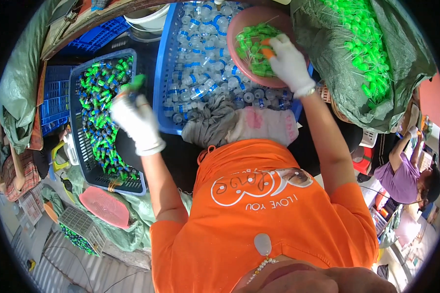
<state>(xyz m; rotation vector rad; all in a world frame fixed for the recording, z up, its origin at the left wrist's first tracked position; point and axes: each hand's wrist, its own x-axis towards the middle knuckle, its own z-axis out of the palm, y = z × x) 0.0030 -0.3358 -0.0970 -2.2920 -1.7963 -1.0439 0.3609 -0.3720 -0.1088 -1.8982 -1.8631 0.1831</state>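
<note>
My left hand (pixel 134 119), in a white glove, hovers over the right rim of a dark blue crate (pixel 138 172). A blurred green piece (pixel 138 82) shows at its fingertips; whether they grip it is unclear. Small bottles with green tops (pixel 100 105) and blue bands fill that crate. My right hand (pixel 289 62), gloved with orange fingertips, reaches over a pink bowl (pixel 239 24). Its fingers are apart beside green pump caps with thin clear tubes (pixel 253 46). Between my hands, a light blue crate (pixel 160 78) is heaped with clear blue-banded bottles (pixel 195 63).
Crumpled grey cloth (pixel 210 122) and a white cloth (pixel 266 127) lie along the light blue crate's near edge. A green sack (pixel 322 53) at right holds more green caps. A pink basket (pixel 105 207) stands lower left. Other people (pixel 406 171) work at both sides.
</note>
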